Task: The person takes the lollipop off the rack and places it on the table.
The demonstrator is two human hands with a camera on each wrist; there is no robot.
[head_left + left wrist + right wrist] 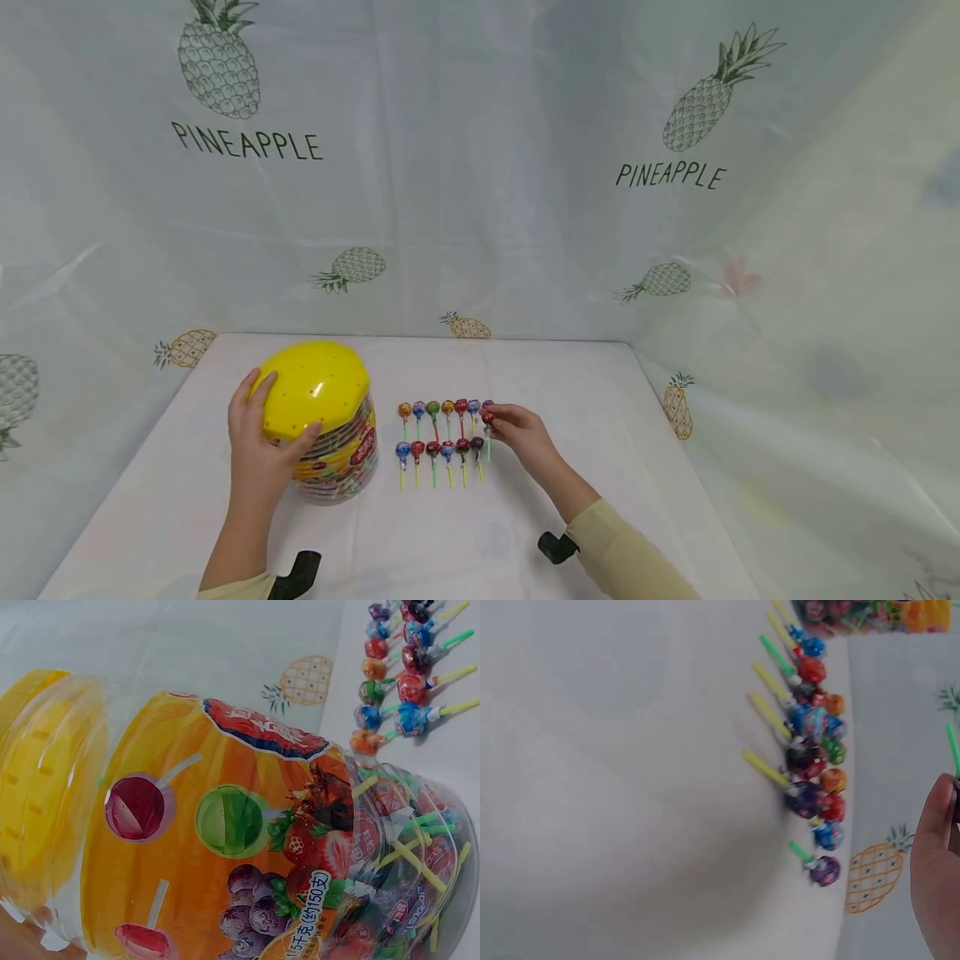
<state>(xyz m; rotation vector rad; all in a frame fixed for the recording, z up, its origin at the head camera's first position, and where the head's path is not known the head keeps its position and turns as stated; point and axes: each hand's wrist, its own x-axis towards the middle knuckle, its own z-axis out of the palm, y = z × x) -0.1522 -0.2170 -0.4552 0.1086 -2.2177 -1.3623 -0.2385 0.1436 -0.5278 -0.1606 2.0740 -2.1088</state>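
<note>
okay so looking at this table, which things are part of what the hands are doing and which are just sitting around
In use:
left hand holding the lollipop jar by its yellow lid
right hand pinching a red lollipop
two rows of lollipops on the table

Lying about:
pineapple-print cloth behind
white table cover

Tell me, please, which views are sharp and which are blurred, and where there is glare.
Head view: sharp and evenly lit, with a bright glare spot on the yellow lid and edges bent by a wide lens. Left wrist view: the jar is very close and slightly soft. Right wrist view: the lollipops are blurred, and the right hand is cut off at the frame edge.
</note>
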